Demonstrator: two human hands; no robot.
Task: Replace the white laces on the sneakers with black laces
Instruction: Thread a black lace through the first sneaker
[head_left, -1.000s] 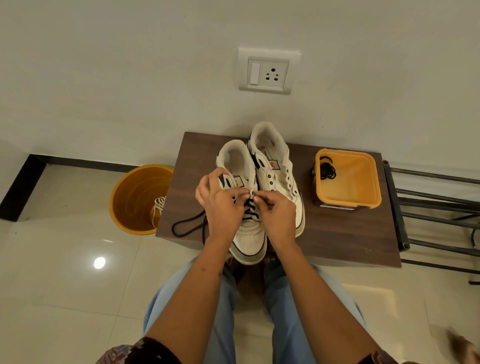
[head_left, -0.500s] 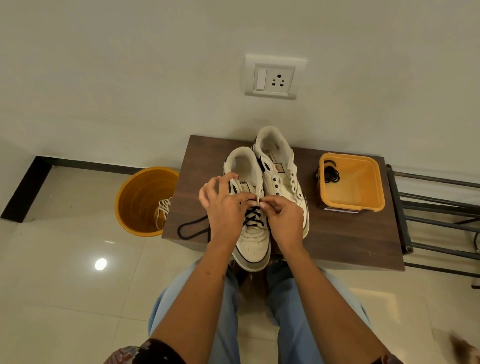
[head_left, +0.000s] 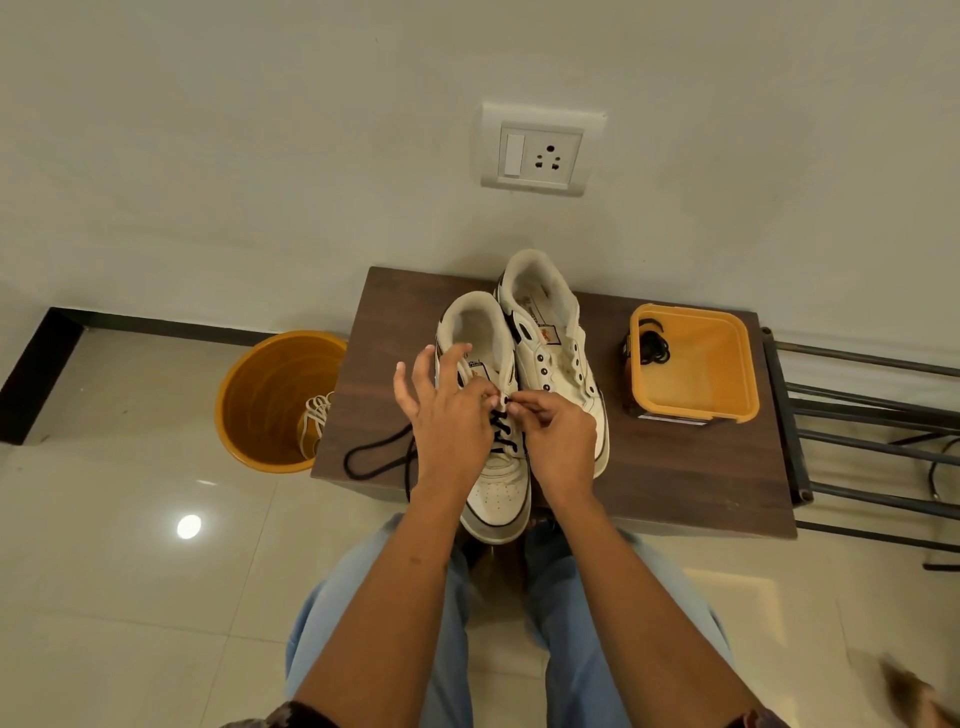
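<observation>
Two white sneakers stand side by side on a small brown table (head_left: 675, 467). The left sneaker (head_left: 498, 488) is partly threaded with a black lace (head_left: 501, 431); a loose loop of that lace (head_left: 374, 457) trails over the table's left edge. My left hand (head_left: 447, 415) rests over the upper eyelets, thumb and forefinger pinching at the lace, the other fingers spread. My right hand (head_left: 556, 436) pinches the lace tip at the same eyelet. The right sneaker (head_left: 550, 338) has bare eyelets. Another coiled black lace (head_left: 652, 349) lies in an orange box (head_left: 727, 410).
An orange bucket (head_left: 260, 400) on the floor left of the table holds white laces (head_left: 314, 421). A dark metal rack (head_left: 857, 431) stands right of the table. The wall with a socket plate (head_left: 540, 150) is close behind. My knees in blue trousers sit under the table's front edge.
Both hands have stayed at the left sneaker's upper eyelets. The left hand's outer fingers have spread wider while the fingertips work the lace tip.
</observation>
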